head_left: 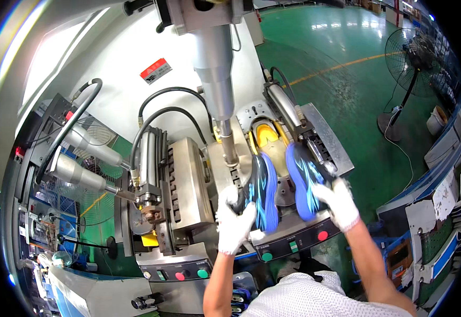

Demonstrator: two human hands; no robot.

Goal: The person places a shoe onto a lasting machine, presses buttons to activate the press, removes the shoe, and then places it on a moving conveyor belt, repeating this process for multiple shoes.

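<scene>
My left hand [234, 226], in a white glove, grips a black and light-blue shoe [257, 185] with a violet-blue sole edge. In my right hand [342, 206], also gloved in white, is a matching shoe [301, 177], tilted the other way. Both shoes are held over the front of a metal shoe press [286, 198], on either side of its middle. Between and beyond them lies a mould seat with a yellow pad [266, 136]. Fingers on the far sides of the shoes are partly hidden.
A thick press cylinder [212, 68] comes down just left of the seat. Farther left stands a second metal station [188, 179] with black hoses. Coloured buttons [323, 235] line the front panel. A pedestal fan [415, 58] stands on the green floor at far right.
</scene>
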